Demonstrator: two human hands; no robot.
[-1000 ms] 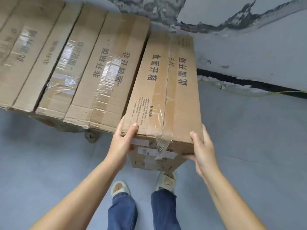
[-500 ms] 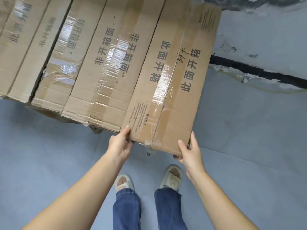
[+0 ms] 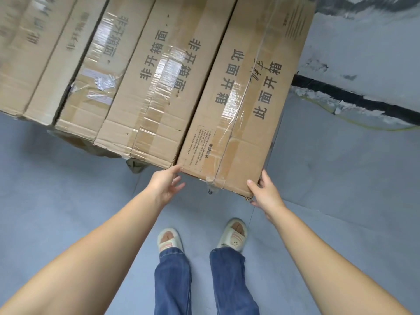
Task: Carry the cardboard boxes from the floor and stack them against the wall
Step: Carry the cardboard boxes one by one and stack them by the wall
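Observation:
A long cardboard box [image 3: 247, 92] with clear tape and black printed characters lies at the right end of a row of similar boxes [image 3: 159, 76], flush beside its neighbour and reaching back toward the wall [image 3: 363, 42]. My right hand [image 3: 266, 192] grips its near right corner, thumb on the top face and fingers along the side. At the near left corner, my left hand [image 3: 166, 185] has relaxed, spread fingers, with only the fingertips at the box's edge.
The row of boxes stands raised above the grey floor [image 3: 68, 201], with more cardboard beneath it. A black skirting strip [image 3: 352, 96] and a thin yellow cable [image 3: 363, 126] run along the wall's foot at right. My slippered feet [image 3: 170, 244] stand just before the boxes.
The box has slid forward and up, level with the row and closer to the wall. My left hand has loosened from gripping the corner to barely touching it.

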